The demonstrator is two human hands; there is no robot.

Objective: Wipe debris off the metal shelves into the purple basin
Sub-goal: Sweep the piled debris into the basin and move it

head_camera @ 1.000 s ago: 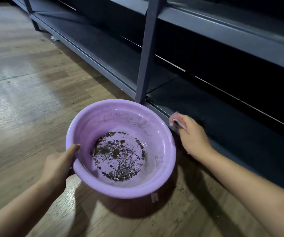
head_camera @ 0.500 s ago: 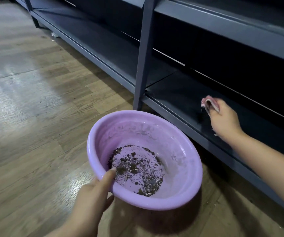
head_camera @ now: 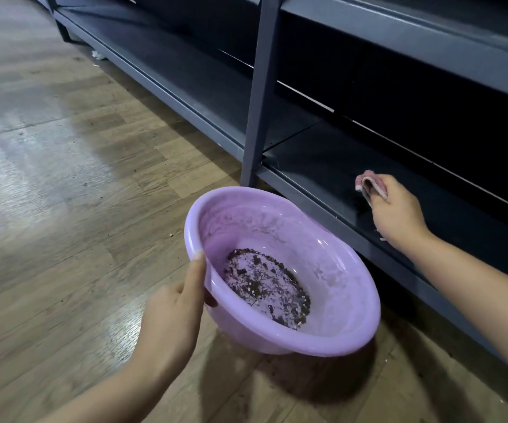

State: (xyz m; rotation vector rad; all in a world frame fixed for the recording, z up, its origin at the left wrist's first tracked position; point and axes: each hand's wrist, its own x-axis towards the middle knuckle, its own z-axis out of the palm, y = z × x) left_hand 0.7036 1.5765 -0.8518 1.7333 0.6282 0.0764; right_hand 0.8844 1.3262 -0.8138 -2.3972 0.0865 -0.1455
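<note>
The wood-plank floor [head_camera: 63, 184] fills the view from nine o'clock down to six, with a pale glare across its left part and dark specks scattered near the bottom edge. The metal shelves [head_camera: 323, 160] run dark grey from eleven o'clock across to three, the lowest board sitting just above the floor, and an upright post [head_camera: 260, 96] rises from about the centre toward twelve o'clock.

The purple basin [head_camera: 347, 331] sits a little below centre, toward five o'clock, tilted so that its mouth faces up and toward the shelves — its far rim lies near the front lip of the lowest board, just right of the post. A ring of dark debris [head_camera: 266, 288] lies in its bottom, crumbs and grit spread over the pale plastic.

The left hand [head_camera: 170, 319] comes in from seven o'clock and grips the basin's near rim, thumb laid over the edge on the inside and the fingers curled under the outside. The right hand [head_camera: 396, 212] reaches in from four o'clock onto the lowest board at about three o'clock, its fingers closed round a folded pink cloth [head_camera: 368, 186] — the cloth's end sticks out beyond the fingers, low over the dark board.

A small white scrap [head_camera: 98, 54] lies on the floor at eleven o'clock, beside the shelf base.
</note>
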